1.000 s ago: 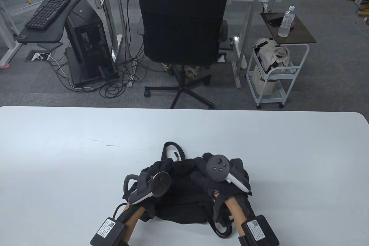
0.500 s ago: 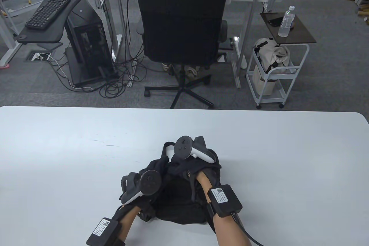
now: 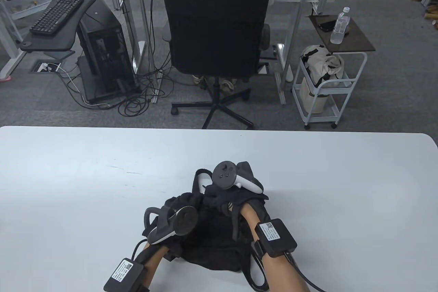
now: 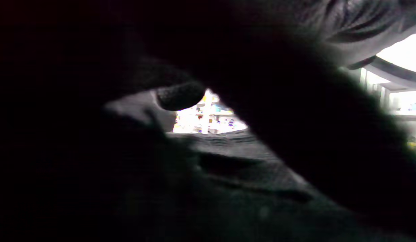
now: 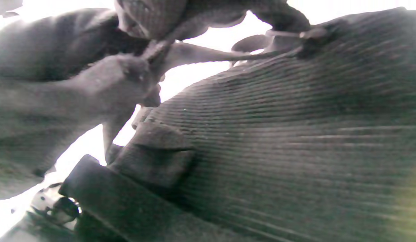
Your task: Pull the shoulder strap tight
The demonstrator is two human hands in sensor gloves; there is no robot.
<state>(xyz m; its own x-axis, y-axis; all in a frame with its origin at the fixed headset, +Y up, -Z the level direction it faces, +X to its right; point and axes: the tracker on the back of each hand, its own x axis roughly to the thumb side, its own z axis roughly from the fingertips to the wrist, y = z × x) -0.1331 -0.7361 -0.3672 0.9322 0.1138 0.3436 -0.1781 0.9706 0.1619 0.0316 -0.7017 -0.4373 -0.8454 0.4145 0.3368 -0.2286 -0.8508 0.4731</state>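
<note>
A black backpack (image 3: 212,237) lies crumpled at the near middle of the white table (image 3: 85,175). Its top handle loop (image 3: 197,177) points away from me, and a loose strap loop (image 3: 255,273) hangs at the near right. My left hand (image 3: 171,225) rests on the bag's left side; its fingers are hidden under the tracker. The left wrist view is dark, with one fingertip (image 4: 179,95) over black fabric. My right hand (image 3: 236,196) reaches over the bag's far end. In the right wrist view its fingers (image 5: 150,20) pinch a thin webbing (image 5: 208,55) above a wide ribbed strap (image 5: 295,134) and a buckle (image 5: 154,148).
Beyond the table's far edge stand a black office chair (image 3: 215,25), a white cart (image 3: 328,83) holding a bag, and a side table with a water bottle (image 3: 340,25). Bare tabletop lies to the left, right and far side of the backpack.
My right hand has moved from the bag's right side forward and left to its far end, bunching the fabric there. My left hand has stayed on the bag's left side.
</note>
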